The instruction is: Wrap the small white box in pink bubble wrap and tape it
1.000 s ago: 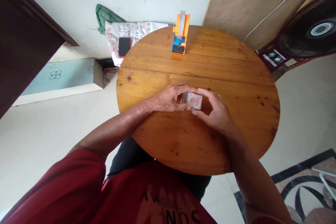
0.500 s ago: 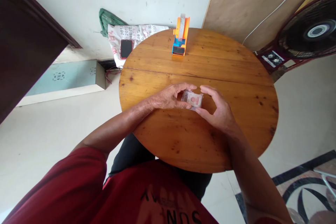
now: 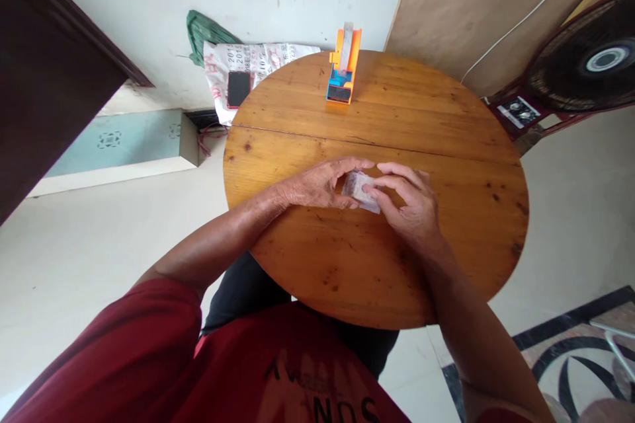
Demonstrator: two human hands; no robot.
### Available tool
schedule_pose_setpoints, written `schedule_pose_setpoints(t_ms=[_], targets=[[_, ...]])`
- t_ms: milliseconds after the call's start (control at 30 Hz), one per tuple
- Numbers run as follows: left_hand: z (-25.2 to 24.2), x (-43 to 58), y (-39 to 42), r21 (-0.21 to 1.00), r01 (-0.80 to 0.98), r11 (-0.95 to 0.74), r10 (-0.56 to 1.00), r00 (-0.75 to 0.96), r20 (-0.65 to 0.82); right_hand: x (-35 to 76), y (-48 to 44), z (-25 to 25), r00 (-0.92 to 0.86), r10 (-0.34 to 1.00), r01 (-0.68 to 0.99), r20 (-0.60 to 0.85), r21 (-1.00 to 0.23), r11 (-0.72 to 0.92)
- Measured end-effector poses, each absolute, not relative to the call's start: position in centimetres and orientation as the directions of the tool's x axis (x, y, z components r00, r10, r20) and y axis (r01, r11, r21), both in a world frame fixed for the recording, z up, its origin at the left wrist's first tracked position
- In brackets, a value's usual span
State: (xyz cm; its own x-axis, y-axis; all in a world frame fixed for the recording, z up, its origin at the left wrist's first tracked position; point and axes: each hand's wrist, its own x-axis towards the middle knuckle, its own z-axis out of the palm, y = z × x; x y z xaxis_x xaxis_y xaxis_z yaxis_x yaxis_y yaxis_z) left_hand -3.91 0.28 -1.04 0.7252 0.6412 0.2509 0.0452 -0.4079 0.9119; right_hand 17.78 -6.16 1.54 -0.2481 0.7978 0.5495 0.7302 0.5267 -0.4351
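On the round wooden table (image 3: 446, 145) both my hands meet over a small pack of cards (image 3: 358, 186), grey-white with a reddish mark. My left hand (image 3: 322, 184) pinches its left side, thumb below and fingers curled over the top. My right hand (image 3: 407, 201) lies over its right side, fingers pressed on the top face and covering most of it. The pack rests on or just above the tabletop.
An orange and blue holder (image 3: 343, 67) with a pale strip in it stands at the table's far edge. Beyond the table a printed white sack (image 3: 248, 63) with a dark phone (image 3: 238, 88) leans on the wall. A fan (image 3: 590, 59) stands at the right.
My right hand's fingers have come down over the top of the pack, hiding the reddish mark that showed before. My left hand has kept its hold.
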Motion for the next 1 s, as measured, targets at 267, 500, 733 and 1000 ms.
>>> schedule_pose_setpoints(t_ms=[267,500,733,1000], targets=[[-1.0,-3.8,0.1,0.884,0.078,-0.461,0.648,0.710,0.276,17.6,-6.0,1.5,-0.241,0.797,0.703,0.553,-0.467,0.536],[-0.8,-3.6,0.1,0.885,0.112,-0.451,0.684,0.681,0.262,17.4,-5.9,1.3,-0.205,0.820,0.701,0.534,-0.504,0.504],[-0.5,-3.7,0.1,0.875,0.126,-0.468,0.671,0.695,0.259,17.3,-5.9,1.3,-0.184,0.833,0.677,0.521,-0.547,0.492],[0.1,-3.8,0.1,0.866,0.112,-0.488,0.635,0.726,0.264,17.4,-5.9,1.2,-0.181,0.831,0.671,0.526,-0.551,0.495]])
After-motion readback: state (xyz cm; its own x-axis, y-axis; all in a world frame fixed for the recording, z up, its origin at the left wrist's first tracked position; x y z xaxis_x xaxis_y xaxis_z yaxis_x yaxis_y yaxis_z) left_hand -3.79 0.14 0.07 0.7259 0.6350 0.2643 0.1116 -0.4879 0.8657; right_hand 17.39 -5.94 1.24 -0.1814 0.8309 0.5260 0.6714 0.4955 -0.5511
